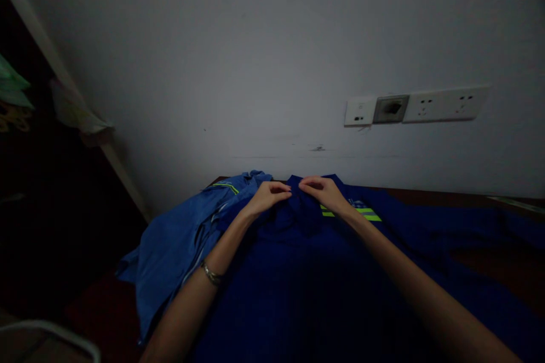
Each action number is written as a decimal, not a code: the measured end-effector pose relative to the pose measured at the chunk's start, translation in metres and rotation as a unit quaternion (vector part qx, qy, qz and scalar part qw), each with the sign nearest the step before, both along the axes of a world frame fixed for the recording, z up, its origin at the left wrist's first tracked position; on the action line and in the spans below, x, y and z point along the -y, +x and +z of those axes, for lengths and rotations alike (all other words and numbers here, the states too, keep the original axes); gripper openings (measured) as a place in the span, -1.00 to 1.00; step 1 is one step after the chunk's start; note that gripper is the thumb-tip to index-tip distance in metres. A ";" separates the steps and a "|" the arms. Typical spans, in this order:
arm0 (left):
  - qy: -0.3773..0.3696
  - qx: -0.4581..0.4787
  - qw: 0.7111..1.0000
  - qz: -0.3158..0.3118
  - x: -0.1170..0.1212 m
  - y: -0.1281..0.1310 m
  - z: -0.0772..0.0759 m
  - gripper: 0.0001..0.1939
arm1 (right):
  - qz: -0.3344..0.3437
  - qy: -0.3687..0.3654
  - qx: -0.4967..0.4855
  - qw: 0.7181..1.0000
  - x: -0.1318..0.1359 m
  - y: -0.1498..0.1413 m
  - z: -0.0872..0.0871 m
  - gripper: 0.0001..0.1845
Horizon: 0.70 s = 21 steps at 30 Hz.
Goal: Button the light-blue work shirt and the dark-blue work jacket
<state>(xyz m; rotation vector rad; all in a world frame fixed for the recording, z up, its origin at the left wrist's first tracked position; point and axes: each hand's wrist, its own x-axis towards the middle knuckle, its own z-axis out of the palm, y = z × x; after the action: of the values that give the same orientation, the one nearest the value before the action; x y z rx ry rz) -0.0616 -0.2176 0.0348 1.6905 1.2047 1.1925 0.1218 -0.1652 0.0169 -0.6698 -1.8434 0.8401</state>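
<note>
A dark blue jacket (272, 289) with yellow-green and grey reflective strips lies spread in front of me, its collar toward the wall. Both hands are at the collar area, close together. My left hand (269, 195) pinches the fabric left of the collar's middle, thumb and fingers pressed together. A little to its right, my right hand (326, 190) pinches the collar cloth as well. The lower part of the jacket fades into deep shadow. A lighter blue garment (170, 244) with a similar strip lies crumpled beside it on the left.
Behind the garments rises a pale wall (255, 68) with a row of switch and socket plates (443, 106) at right. The brown tabletop (426, 197) shows along the wall. At lower left is a curved white bar (55, 329); cloths (80, 108) hang at the left.
</note>
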 end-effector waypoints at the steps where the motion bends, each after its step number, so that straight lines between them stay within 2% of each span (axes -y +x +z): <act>1: 0.001 0.010 1.000 -0.007 0.001 0.003 -0.001 -0.80 | 0.000 0.024 0.007 1.000 0.003 0.000 0.002 -0.79; 3: -0.003 0.031 0.999 -0.010 0.002 0.008 -0.003 -0.77 | -0.010 0.064 0.016 0.998 0.007 0.000 0.007 -0.80; 6: -0.001 0.064 0.998 0.006 0.004 0.011 -0.002 -0.76 | -0.028 0.087 0.008 0.996 0.011 0.000 0.013 -0.81; 10: 0.020 0.092 0.995 0.036 0.008 0.009 0.006 -0.74 | -0.038 0.068 -0.021 0.997 0.010 0.006 0.020 -0.79; 13: 0.051 0.081 0.993 0.075 0.009 -0.008 0.021 -0.74 | -0.048 0.053 -0.043 0.997 0.006 0.013 0.024 -0.78; 15: 0.072 0.064 0.989 0.116 0.008 -0.031 0.036 -0.73 | -0.056 0.043 -0.053 0.996 0.003 0.019 0.025 -0.78; 18: 0.086 0.046 0.976 0.196 0.007 -0.089 0.069 -0.72 | -0.068 0.033 -0.058 0.995 -0.002 0.025 0.025 -0.79; 20: 0.105 0.030 0.943 0.313 0.012 -0.136 0.092 -0.71 | -0.076 0.033 -0.059 0.995 -0.005 0.029 0.025 -0.79; 21: 0.115 0.020 0.916 0.383 0.017 -0.161 0.102 -0.69 | -0.080 0.033 -0.058 0.995 -0.007 0.030 0.026 -0.80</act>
<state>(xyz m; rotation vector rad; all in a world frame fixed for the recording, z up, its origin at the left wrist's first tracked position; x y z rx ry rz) -0.2227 -0.2349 0.1365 1.3539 1.8435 1.8784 0.1523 -0.1586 0.0427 -0.7029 -1.6813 0.6952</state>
